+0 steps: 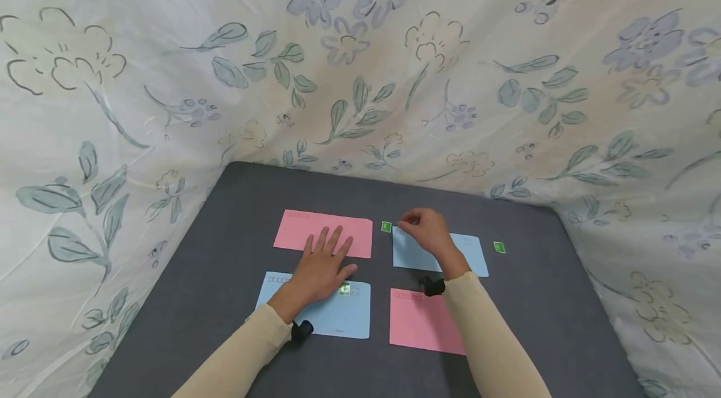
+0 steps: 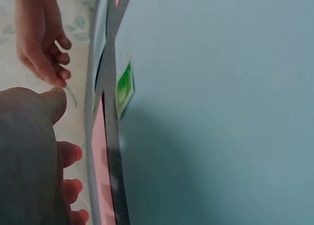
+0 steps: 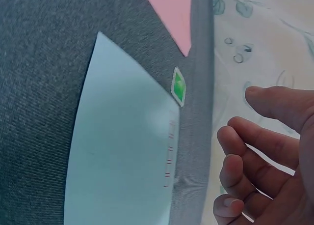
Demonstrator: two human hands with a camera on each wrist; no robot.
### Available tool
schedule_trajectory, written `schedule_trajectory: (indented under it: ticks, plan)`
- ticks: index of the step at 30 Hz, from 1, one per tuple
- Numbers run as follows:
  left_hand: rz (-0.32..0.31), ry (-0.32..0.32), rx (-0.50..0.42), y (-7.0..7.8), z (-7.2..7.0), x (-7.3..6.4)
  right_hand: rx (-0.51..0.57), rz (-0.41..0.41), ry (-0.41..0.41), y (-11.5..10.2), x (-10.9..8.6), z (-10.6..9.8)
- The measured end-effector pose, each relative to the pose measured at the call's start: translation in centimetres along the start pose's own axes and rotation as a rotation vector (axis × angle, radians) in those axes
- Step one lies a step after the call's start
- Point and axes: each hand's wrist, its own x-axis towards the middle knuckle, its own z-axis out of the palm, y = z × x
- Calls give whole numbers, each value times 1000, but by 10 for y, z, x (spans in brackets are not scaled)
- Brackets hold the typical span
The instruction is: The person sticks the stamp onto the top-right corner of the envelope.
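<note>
My left hand (image 1: 321, 266) spreads its fingers over the lower edge of the upper pink envelope (image 1: 293, 229); whether they touch it, I cannot tell. Its wrist is above the lower blue envelope (image 1: 338, 316), which bears a green stamp (image 1: 344, 288) near its top right. Over the upper blue envelope (image 1: 414, 254), my right hand (image 1: 428, 232) has loosely bent fingers. In the right wrist view its thumb stands apart from the fingers (image 3: 265, 136), with nothing seen between them. A loose green stamp (image 1: 385, 226) lies just left of that envelope's top left corner.
Another small green stamp (image 1: 499, 247) lies on the dark grey table (image 1: 541, 298), right of the upper blue envelope. A lower pink envelope (image 1: 417, 326) is partly covered by the right forearm. Floral cloth (image 1: 360, 104) hangs behind the table and along its sides.
</note>
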Motion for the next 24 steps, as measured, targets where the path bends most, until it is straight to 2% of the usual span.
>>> schedule_trajectory:
  ticks: [6,18,24]
  plan:
    - [-16,-15,-7,-7,3,2,-6,31,-23,2,9,4]
    - [-30,-13,-28,-12,-3,-1,-3,98,4,10,21,24]
    - [-40,-13,-27,-14,0,-3,-21,96,14,9,25,30]
